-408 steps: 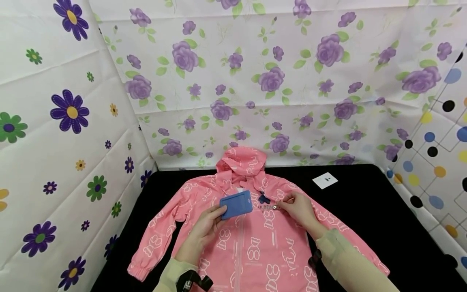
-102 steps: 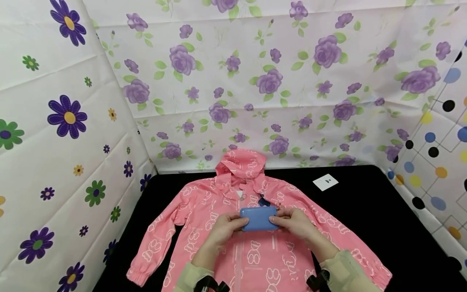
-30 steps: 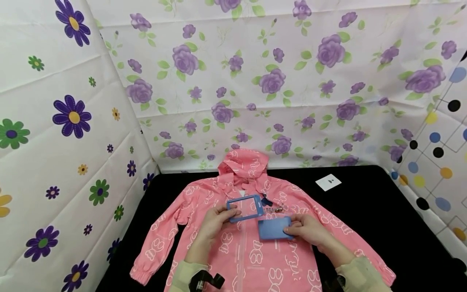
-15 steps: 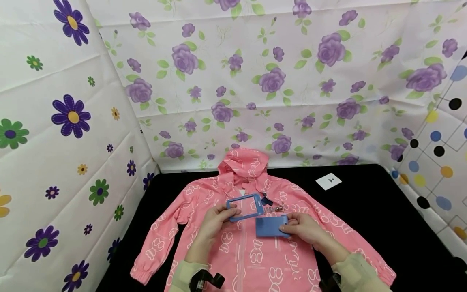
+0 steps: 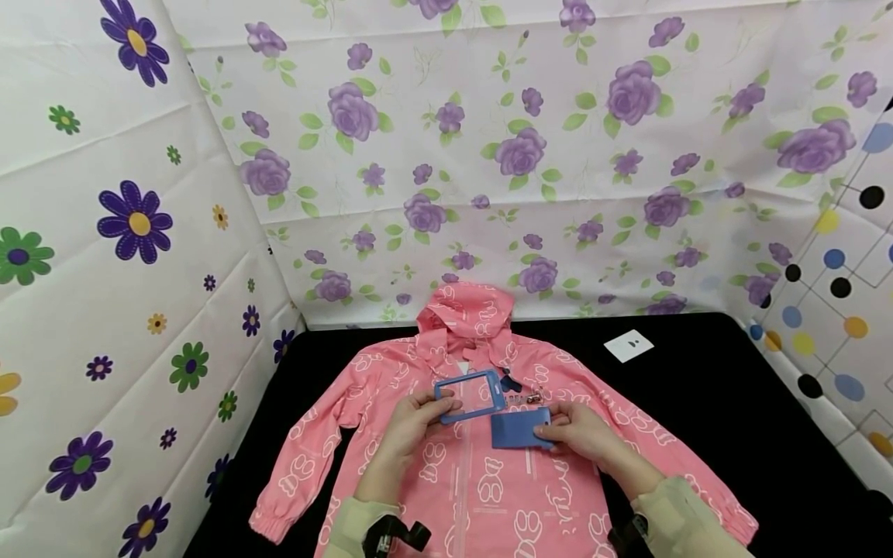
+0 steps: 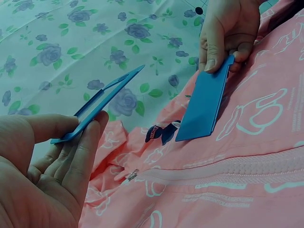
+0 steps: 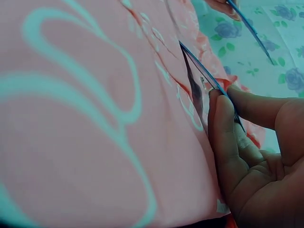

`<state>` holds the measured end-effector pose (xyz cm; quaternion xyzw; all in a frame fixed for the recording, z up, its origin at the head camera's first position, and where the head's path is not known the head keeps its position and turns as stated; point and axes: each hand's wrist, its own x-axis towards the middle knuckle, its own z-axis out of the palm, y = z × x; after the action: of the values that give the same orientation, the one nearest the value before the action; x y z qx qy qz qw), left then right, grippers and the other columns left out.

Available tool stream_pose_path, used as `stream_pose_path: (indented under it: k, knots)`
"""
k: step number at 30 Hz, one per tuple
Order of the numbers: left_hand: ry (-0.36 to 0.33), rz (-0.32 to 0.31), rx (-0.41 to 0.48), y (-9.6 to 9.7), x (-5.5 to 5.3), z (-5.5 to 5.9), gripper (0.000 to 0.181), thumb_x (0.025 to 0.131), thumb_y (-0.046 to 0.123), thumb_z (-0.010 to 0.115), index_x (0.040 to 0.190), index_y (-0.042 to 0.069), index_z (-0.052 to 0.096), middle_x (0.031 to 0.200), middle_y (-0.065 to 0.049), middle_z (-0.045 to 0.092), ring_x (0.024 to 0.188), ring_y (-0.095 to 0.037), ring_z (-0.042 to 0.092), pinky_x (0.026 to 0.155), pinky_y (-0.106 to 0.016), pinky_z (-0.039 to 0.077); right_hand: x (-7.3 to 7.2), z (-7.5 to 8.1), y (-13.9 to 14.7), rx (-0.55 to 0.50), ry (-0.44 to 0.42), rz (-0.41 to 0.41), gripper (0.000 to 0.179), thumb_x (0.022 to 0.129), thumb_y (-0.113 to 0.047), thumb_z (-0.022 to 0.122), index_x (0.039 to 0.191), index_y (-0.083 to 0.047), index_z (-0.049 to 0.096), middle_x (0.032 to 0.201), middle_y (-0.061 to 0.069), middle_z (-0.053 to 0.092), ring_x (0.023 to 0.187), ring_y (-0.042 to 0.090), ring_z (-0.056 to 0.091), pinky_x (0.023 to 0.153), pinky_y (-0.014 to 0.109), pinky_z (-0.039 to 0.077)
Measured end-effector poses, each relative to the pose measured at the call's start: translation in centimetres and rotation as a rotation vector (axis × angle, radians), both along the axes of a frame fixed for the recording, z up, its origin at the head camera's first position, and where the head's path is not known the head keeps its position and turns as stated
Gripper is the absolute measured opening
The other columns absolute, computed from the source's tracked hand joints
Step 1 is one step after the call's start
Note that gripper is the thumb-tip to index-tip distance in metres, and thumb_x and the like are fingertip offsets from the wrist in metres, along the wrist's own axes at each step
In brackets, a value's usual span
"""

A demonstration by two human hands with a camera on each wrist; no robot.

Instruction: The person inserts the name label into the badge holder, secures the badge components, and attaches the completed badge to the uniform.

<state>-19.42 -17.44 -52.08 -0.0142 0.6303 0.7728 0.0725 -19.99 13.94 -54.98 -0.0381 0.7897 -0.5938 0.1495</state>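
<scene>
A blue badge holder is in two parts above the pink hooded jacket (image 5: 502, 511). My left hand (image 5: 413, 422) pinches its open rectangular frame (image 5: 498, 391) between thumb and fingers. To the right and a little lower, my right hand (image 5: 579, 432) pinches the flat backing panel (image 5: 514, 431) by its right end. In the left wrist view the frame and the panel (image 6: 202, 107) are tilted and apart. The right wrist view shows the panel nearly edge-on, with the right thumb and fingers on it. A small metal clip (image 5: 534, 398) lies on the jacket's chest, beyond the panel.
The jacket is spread on a black-covered table (image 5: 705, 411), sleeves out to both sides. A white card (image 5: 628, 346) with small dark marks lies at the back right. Floral cloth walls (image 5: 446, 155) enclose the back and sides.
The left hand first held the holder whole, the right hand at the clip; later both hands gripped it. It then came apart into frame and panel. Lately the panel has risen slightly.
</scene>
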Motion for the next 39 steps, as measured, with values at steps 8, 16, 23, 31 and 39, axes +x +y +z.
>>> stream_pose_path:
  k: [8, 16, 23, 31, 39]
  knots:
    - [-0.006, 0.002, 0.004, 0.0, 0.0, 0.1, 0.037, 0.103, 0.005, 0.072, 0.129, -0.019, 0.062, 0.102, -0.014, 0.079, 0.093, -0.017, 0.079, 0.085, -0.031, 0.064, -0.4, -0.4, 0.0, 0.049, 0.052, -0.021, 0.046, 0.091, -0.013, 0.086, 0.125, 0.011, 0.066, 0.091, 0.009, 0.075, 0.078, 0.020, 0.073, 0.065, 0.032, 0.065]
    - [-0.012, 0.009, 0.006, 0.2, 0.0, 0.0, 0.033, 0.102, 0.006, 0.072, 0.128, -0.014, 0.066, 0.103, -0.015, 0.079, 0.096, -0.019, 0.079, 0.086, -0.032, 0.064, -0.4, -0.3, 0.1, 0.157, 0.137, -0.080, 0.043, 0.088, -0.013, 0.089, 0.119, 0.009, 0.071, 0.088, 0.007, 0.076, 0.073, 0.019, 0.073, 0.061, 0.033, 0.064]
    - [-0.013, 0.000, -0.003, 0.1, 0.0, -0.2, 0.036, 0.102, 0.007, 0.073, 0.129, -0.016, 0.065, 0.102, -0.015, 0.080, 0.096, -0.019, 0.079, 0.085, -0.031, 0.065, -0.4, 0.0, 0.0, 0.402, 0.255, -0.134, 0.044, 0.083, -0.022, 0.093, 0.114, 0.004, 0.074, 0.080, 0.001, 0.072, 0.067, 0.011, 0.065, 0.061, 0.028, 0.057]
    - [0.011, -0.026, -0.022, 0.1, 0.0, -0.4, 0.042, 0.103, 0.008, 0.072, 0.132, -0.020, 0.060, 0.103, -0.016, 0.080, 0.097, -0.020, 0.079, 0.086, -0.032, 0.064, -0.3, 0.4, -0.3, 0.489, 0.296, -0.138, 0.041, 0.081, -0.026, 0.094, 0.107, 0.001, 0.075, 0.075, -0.002, 0.067, 0.064, 0.011, 0.060, 0.060, 0.031, 0.054]
    - [0.007, -0.017, -0.022, 0.4, 0.0, -0.3, 0.039, 0.102, 0.008, 0.073, 0.130, -0.018, 0.063, 0.105, -0.017, 0.079, 0.098, -0.020, 0.079, 0.086, -0.032, 0.064, -0.1, 0.8, -0.3, 0.526, 0.303, -0.134, 0.040, 0.080, -0.026, 0.094, 0.103, -0.001, 0.074, 0.073, -0.002, 0.063, 0.062, 0.013, 0.057, 0.059, 0.032, 0.052]
